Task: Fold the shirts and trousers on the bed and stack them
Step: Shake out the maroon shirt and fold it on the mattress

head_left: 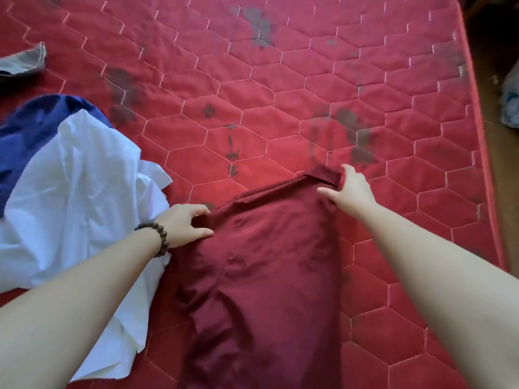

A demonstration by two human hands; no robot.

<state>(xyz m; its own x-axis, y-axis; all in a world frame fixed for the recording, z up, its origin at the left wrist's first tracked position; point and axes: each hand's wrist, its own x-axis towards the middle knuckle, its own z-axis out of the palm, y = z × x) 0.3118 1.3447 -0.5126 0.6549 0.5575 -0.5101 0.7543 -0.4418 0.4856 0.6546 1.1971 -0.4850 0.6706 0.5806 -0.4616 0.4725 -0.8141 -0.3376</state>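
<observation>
- Red quilted mattress with hexagon stitching and dark blotches fills the view; its edge runs down the 3 o'clock side, with dim floor beyond.
- Your dark maroon cotton shirt lies flat from the centre down to 6 o'clock, its collar end pointing toward 1 o'clock.
- Your left hand pinches the shirt's upper left corner, thumb and fingers curled onto the cloth; a brown beaded bracelet sits on that wrist.
- Your right hand is at the collar, fingers spread; the thumb seems to hook the collar's folded edge, though whether it truly grips is hard to tell.
- Expect the shirt to be light, limp and thin: it will sag and crease wherever unsupported, and probably drags rather than slides on the quilting. Take it at firm seams, collar or shoulder line, and keep both corners taut as you fold.
- A crumpled white shirt lies at 9 o'clock, touching the maroon one's left edge, over a blue garment; both should handle alike.
- A grey cloth piece at 10 o'clock is cut off by the frame; what it is stays unclear.
- Hidden: the maroon shirt's hem runs out of frame at 6 o'clock, its sleeves are not visible and may be tucked beneath, and no finished stack is in view.
</observation>
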